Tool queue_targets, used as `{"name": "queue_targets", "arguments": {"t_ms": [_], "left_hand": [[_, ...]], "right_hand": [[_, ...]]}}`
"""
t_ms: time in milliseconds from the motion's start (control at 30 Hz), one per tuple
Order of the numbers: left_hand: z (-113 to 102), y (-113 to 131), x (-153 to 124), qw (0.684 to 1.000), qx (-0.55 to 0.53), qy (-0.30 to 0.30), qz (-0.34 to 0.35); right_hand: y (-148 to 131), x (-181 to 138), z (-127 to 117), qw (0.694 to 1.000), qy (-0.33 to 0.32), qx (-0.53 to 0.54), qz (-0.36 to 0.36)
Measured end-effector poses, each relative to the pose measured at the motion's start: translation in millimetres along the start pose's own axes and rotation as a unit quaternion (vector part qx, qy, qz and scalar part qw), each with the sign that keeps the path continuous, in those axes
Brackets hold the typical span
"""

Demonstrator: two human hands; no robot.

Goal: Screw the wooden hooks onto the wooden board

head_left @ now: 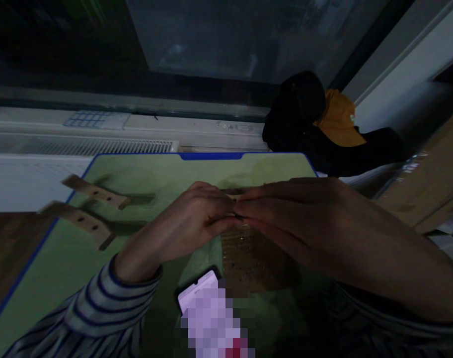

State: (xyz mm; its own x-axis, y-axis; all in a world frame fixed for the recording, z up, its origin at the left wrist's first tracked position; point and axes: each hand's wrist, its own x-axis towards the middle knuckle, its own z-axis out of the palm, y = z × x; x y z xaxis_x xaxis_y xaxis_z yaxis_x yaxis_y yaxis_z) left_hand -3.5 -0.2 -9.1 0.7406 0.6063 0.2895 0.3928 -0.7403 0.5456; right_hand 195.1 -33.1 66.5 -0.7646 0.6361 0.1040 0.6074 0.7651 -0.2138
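My left hand (pixel 206 211) is closed over a pale wooden piece (pixel 234 197), of which only a small part with a dark hole shows between my hands. From the other side my right hand (pixel 297 211) meets it, fingers pressed together and fingertips touching the same spot. Whatever is pinched in those fingertips is hidden. Below both hands lies a brown board or sheet (pixel 245 258) with small dark and shiny bits scattered on it. Two bent wooden pieces, each with two holes, rest to the left: a farther one (pixel 102 195) and a nearer one (pixel 87 223).
A lit phone (pixel 204 298) lies near me on the green, blue-edged tabletop (pixel 148 171). Behind the table are a radiator (pixel 100 145) and windowsill. A black cap (pixel 301 99) and an orange cap (pixel 340 119) sit at the back right, beside a cardboard box (pixel 427 179).
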Motion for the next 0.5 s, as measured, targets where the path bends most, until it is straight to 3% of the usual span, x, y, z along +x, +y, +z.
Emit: {"name": "queue_targets", "arguments": {"t_ms": [133,333,500], "left_hand": [[1.2,2.9,0.7,1.000,-0.023,-0.010,-0.008],[0.9,3.6,0.0,0.999,0.014,0.029,-0.021],[1.4,1.5,-1.1,0.998,0.026,0.046,-0.014]], "right_hand": [[-2.0,1.4,1.8,0.999,0.006,-0.033,0.028],[-2.1,3.0,4.6,0.997,0.011,-0.067,0.042],[-0.7,1.8,3.4,0.999,0.026,-0.032,0.015]]}}
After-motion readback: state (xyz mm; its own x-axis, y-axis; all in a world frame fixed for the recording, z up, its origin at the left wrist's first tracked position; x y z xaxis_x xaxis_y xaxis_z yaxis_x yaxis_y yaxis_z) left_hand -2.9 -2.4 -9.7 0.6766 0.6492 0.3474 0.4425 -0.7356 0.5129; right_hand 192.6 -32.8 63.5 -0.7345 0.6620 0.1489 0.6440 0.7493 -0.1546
